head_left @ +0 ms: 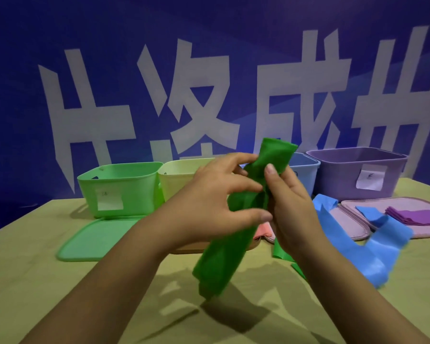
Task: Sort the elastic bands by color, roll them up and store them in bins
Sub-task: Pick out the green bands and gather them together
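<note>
A long green elastic band (224, 254) is held up above the table, running from the blue bin's height down to a hanging lower end. My left hand (209, 202) pinches its middle from the left with curled fingers. My right hand (288, 207) grips it from the right, thumb pressed on the band's upper part. A blue band (353, 242) lies crumpled on the table to the right. Folded purple bands (415, 216) rest on a purple lid. A pink band (263, 230) peeks out behind my hands.
Four bins stand in a row at the back: green (119, 187), yellow (176, 180), blue (305, 172), purple (355, 172). A green lid (94, 239) lies before the green bin, purple lids (353, 227) at right. The wooden table (47, 281) spreads below.
</note>
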A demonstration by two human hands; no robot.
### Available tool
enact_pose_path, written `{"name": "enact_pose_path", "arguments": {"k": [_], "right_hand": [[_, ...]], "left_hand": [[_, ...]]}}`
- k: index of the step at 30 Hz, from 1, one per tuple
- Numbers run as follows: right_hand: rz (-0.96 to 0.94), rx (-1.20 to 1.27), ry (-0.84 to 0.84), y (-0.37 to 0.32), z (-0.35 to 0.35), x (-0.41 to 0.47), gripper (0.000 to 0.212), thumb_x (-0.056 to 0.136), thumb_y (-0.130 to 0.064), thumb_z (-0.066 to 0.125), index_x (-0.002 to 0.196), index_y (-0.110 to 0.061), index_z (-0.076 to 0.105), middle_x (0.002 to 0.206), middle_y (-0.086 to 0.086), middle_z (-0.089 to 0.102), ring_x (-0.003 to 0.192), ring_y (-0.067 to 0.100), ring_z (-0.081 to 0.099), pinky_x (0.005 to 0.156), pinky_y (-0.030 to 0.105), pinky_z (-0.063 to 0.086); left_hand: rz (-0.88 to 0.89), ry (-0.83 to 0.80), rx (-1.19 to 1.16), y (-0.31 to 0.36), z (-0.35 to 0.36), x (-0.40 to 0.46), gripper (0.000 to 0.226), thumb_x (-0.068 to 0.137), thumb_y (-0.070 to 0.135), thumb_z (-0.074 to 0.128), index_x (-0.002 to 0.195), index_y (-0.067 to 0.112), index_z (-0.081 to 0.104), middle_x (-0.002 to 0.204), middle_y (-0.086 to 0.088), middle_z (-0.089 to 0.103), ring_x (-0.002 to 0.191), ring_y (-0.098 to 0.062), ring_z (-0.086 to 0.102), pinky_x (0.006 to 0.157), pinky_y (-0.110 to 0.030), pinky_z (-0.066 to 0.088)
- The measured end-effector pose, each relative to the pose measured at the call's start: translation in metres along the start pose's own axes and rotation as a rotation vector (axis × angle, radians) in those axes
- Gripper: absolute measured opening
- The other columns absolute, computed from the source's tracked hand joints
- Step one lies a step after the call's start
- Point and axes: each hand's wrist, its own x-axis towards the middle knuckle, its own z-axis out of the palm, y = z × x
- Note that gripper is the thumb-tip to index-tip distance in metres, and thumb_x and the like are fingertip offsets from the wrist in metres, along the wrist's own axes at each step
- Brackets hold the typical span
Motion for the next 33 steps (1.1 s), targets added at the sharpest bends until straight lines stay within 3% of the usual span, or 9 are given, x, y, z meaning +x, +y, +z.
{"name": "enact_pose_path", "arguments": {"k": [4, 8, 13, 18, 20, 23, 27, 30, 33], "right_hand": [[0.062, 0.058, -0.057, -0.012, -0.002, 0.003, 0.027, 0.091, -0.025, 0.045, 0.111, -0.018, 0.063, 0.108, 0.015, 0.069, 0.103, 0.034, 0.065, 0.088, 0.05, 0.052], [0.077, 0.038, -0.111, -0.018, 0.002, 0.002, 0.023, 0.095, -0.019, 0.044, 0.108, -0.013, 0.062, 0.088, 0.016, 0.07, 0.073, 0.026, 0.069, 0.06, 0.033, 0.058], [0.054, -0.063, -0.154, -0.013, -0.001, -0.004, 0.026, 0.083, -0.017, 0.061, 0.108, -0.022, 0.059, 0.089, 0.006, 0.07, 0.082, 0.025, 0.069, 0.066, 0.032, 0.056], [0.136, -0.113, -0.238, 0.002, -0.004, -0.017, 0.04, 0.077, -0.004, 0.064, 0.113, -0.019, 0.054, 0.091, 0.0, 0.073, 0.079, 0.015, 0.07, 0.067, 0.027, 0.056], [0.194, -0.148, -0.247, 0.014, -0.009, -0.022, 0.037, 0.082, 0.003, 0.06, 0.111, -0.019, 0.055, 0.092, -0.005, 0.074, 0.084, 0.011, 0.07, 0.071, 0.023, 0.055], [0.317, -0.264, -0.323, 0.03, -0.019, -0.029, 0.039, 0.084, 0.005, 0.06, 0.113, -0.021, 0.054, 0.102, -0.003, 0.071, 0.093, 0.01, 0.068, 0.079, 0.026, 0.054], [0.411, -0.465, -0.306, 0.043, -0.032, -0.03, 0.04, 0.086, 0.002, 0.061, 0.114, -0.026, 0.053, 0.109, 0.004, 0.069, 0.098, 0.014, 0.067, 0.088, 0.034, 0.054], [0.415, -0.637, -0.322, 0.04, -0.039, -0.027, 0.042, 0.087, -0.007, 0.063, 0.12, -0.029, 0.049, 0.109, -0.003, 0.067, 0.096, 0.009, 0.066, 0.088, 0.029, 0.054], [0.303, -1.146, -0.443, 0.028, -0.061, -0.017, 0.051, 0.086, -0.023, 0.066, 0.131, -0.031, 0.043, 0.114, -0.006, 0.061, 0.101, 0.012, 0.061, 0.092, 0.032, 0.05]], "left_hand": [[-0.188, 0.3, -0.401, -0.002, -0.005, 0.002, 0.012, 0.086, 0.035, 0.062, 0.094, 0.028, 0.068, 0.11, 0.014, 0.063, 0.1, -0.007, 0.059, 0.079, -0.02, 0.05], [-0.214, 0.329, -0.764, 0.003, -0.001, 0.01, 0.01, 0.086, 0.007, 0.063, 0.087, 0.014, 0.056, 0.077, 0.003, 0.068, 0.072, -0.011, 0.065, 0.068, -0.028, 0.055], [-0.181, 0.543, -0.784, 0.007, 0.006, 0.017, 0.023, 0.083, -0.003, 0.063, 0.081, 0.015, 0.048, 0.08, -0.001, 0.064, 0.083, -0.016, 0.064, 0.08, -0.033, 0.056], [-0.155, 0.786, -0.709, -0.002, -0.001, 0.026, 0.028, 0.085, -0.004, 0.059, 0.074, 0.019, 0.048, 0.069, 0.003, 0.054, 0.068, -0.014, 0.054, 0.074, -0.039, 0.053], [-0.155, 0.798, -0.703, -0.009, -0.006, 0.032, 0.029, 0.085, -0.005, 0.057, 0.075, 0.022, 0.053, 0.065, 0.01, 0.056, 0.066, -0.009, 0.054, 0.075, -0.038, 0.053], [-0.204, 0.738, -0.683, -0.015, -0.002, 0.038, 0.034, 0.087, -0.005, 0.053, 0.074, 0.025, 0.064, 0.077, 0.004, 0.064, 0.076, -0.016, 0.06, 0.077, -0.039, 0.055], [-0.235, 0.632, -0.687, -0.011, 0.012, 0.04, 0.036, 0.091, -0.003, 0.05, 0.08, 0.026, 0.067, 0.093, 0.0, 0.068, 0.085, -0.004, 0.065, 0.073, -0.018, 0.053], [-0.25, 0.558, -0.754, -0.01, 0.02, 0.041, 0.031, 0.092, -0.002, 0.05, 0.085, 0.022, 0.068, 0.1, -0.008, 0.068, 0.093, -0.015, 0.066, 0.082, -0.028, 0.056], [-0.259, 0.509, -0.794, -0.011, 0.023, 0.044, 0.029, 0.092, -0.002, 0.049, 0.086, 0.019, 0.069, 0.102, -0.01, 0.067, 0.095, -0.018, 0.066, 0.086, -0.035, 0.056]]}}
